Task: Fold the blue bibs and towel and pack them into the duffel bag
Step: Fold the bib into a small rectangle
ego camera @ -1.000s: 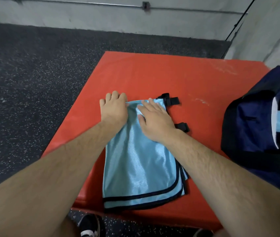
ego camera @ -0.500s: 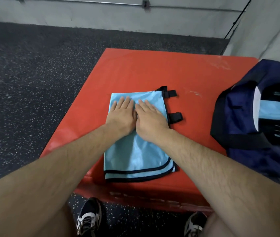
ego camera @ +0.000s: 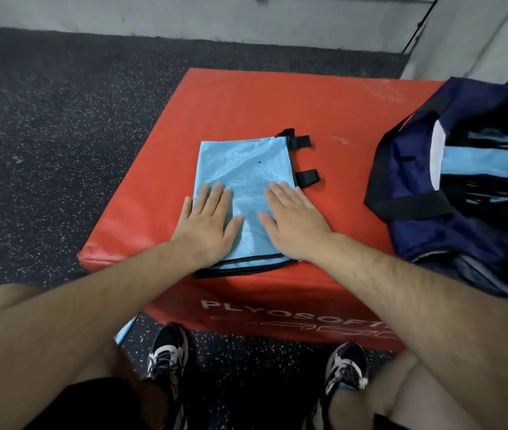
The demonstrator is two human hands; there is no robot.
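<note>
Head camera is looking down on the red padded bench (ego camera: 246,100), and the folded blue bib (ego camera: 246,162) is lying flat on it, near the front edge, with its black-trimmed hem toward the person. Both hands are pressing on the bib's near half, palms down and fingers straight. The left hand (ego camera: 207,225) is sitting at the left edge with its little finger spilling onto the bench, and the right hand (ego camera: 293,225) is covering the right side. A strip of blue is showing between them, so the hands are apart.

Two black straps (ego camera: 308,176) are sticking out from the bib's far right edge. Off to the right the navy duffel bag (ego camera: 417,169) is sitting on the bench, mouth gaping, clear of the bib. Light blue fabric (ego camera: 476,162) is lying inside it, too blurred to tell whether that's a bib or the towel. Below, two sneakers (ego camera: 166,352) are standing on the speckled black floor (ego camera: 60,135).
</note>
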